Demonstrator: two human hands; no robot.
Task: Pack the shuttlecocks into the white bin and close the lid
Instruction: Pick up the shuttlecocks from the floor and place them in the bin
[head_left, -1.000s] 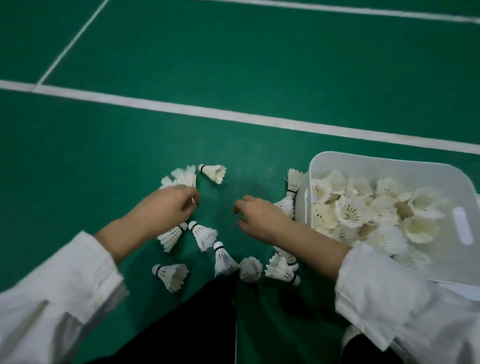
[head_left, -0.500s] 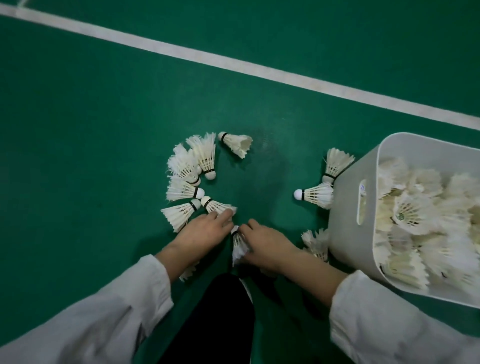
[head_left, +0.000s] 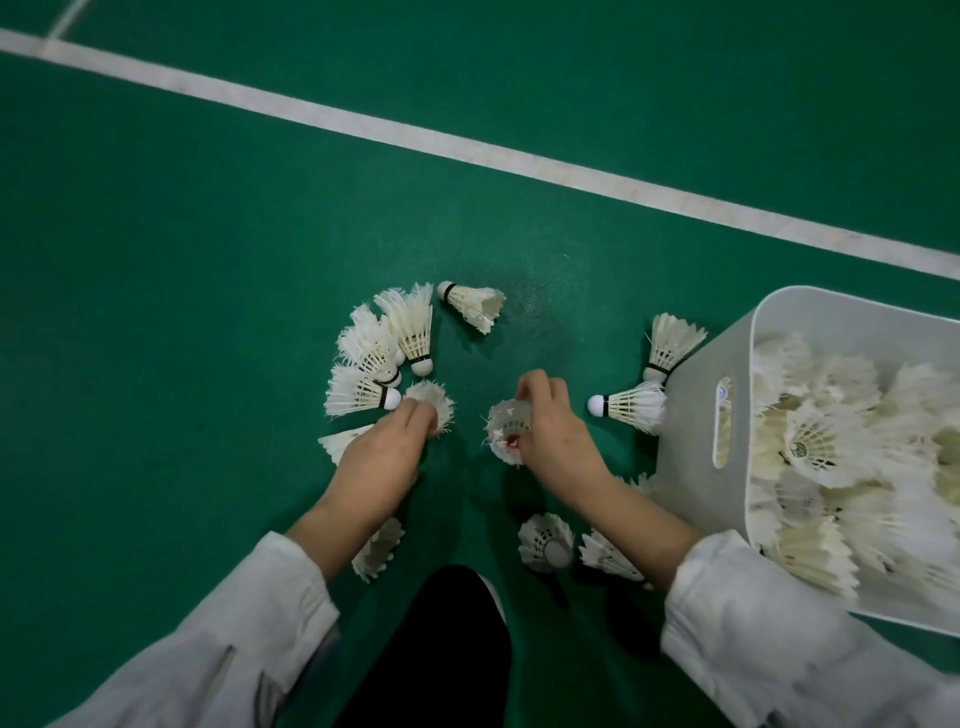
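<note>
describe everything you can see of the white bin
The white bin looks like smooth matte plastic, with rounded corners and a thin rim. Its top is open, with no lid on it. A slot handle is cut into its left wall. It stands on the green floor at the right, cut off by the frame edge. Feather shuttlecocks are piled inside nearly to the rim. One loose shuttlecock and another lie on the floor against that wall.

Loose shuttlecocks (head_left: 413, 332) on floor (head_left: 208, 234), left of filled bin (head_left: 691, 431).
</note>
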